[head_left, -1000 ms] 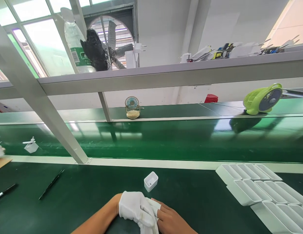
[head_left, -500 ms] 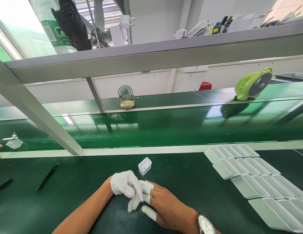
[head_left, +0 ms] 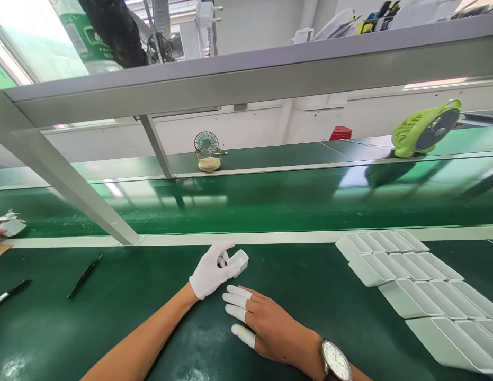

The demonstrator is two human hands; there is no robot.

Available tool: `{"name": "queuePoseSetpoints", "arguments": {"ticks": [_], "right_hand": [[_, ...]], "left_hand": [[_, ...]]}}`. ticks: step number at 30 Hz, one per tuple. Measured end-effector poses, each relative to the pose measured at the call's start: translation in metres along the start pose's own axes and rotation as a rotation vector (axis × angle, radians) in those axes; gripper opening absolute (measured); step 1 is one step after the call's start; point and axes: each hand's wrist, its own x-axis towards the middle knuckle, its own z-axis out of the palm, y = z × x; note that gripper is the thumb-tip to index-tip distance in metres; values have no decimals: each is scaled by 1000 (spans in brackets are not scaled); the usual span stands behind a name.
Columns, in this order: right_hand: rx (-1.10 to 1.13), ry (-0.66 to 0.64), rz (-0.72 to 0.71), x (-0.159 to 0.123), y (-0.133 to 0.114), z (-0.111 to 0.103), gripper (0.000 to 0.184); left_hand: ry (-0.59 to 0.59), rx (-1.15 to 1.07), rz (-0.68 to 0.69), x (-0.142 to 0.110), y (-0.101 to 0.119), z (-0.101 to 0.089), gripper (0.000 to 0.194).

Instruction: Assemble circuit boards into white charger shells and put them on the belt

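My left hand [head_left: 211,270], in a white glove, pinches the near side of a small white open plastic box [head_left: 238,262] that sits on the dark green bench mat [head_left: 143,296]. Just in front of me lies my right hand [head_left: 266,325], bare with white finger cots on three fingertips and a wristwatch on the wrist. It rests flat on the mat, fingers spread and holding nothing, a short way below the box.
Rows of white compartment trays [head_left: 413,275] lie at the right. Two black pens [head_left: 84,269] lie at the left. A green conveyor belt [head_left: 270,206] runs behind, past a slanted metal post [head_left: 71,185]. Another person's fingers hold a white part [head_left: 8,226] at far left. Small fans stand beyond.
My left hand left my right hand's fingers and reached forward to grip the white box. The right hand stayed flat on the mat.
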Motion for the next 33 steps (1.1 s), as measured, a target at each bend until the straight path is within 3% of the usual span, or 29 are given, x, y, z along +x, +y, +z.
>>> {"name": "queuePoseSetpoints", "arguments": {"ticks": [8,12,15,18,21,23,25,29,33], "right_hand": [[-17,-20,7,3,-2,-3,33],[-48,60,-15,4,-4,-3,27],[-87,207,-61,3,6,-7,21],[-138,336,-87,1,19,-14,16],[-182,298,-95,3,16,-20,16],[-206,192,-145,5,1,-18,20],[-228,97,-243,6,-20,-10,25],[-251,22,-404,3,-52,14,29],[-270,-8,-432,-3,-56,24,29]], "left_hand": [[88,148,46,-2,-1,12,41],[97,258,26,-4,0,17,36],[256,248,1,1,-4,10,27],[465,153,-67,10,-10,-3,32],[517,37,-83,15,-12,-11,37],[469,43,-70,11,-9,-9,38],[332,90,-35,1,-2,3,36],[-47,137,71,-22,15,43,31],[-236,200,108,-27,25,84,32]]}}
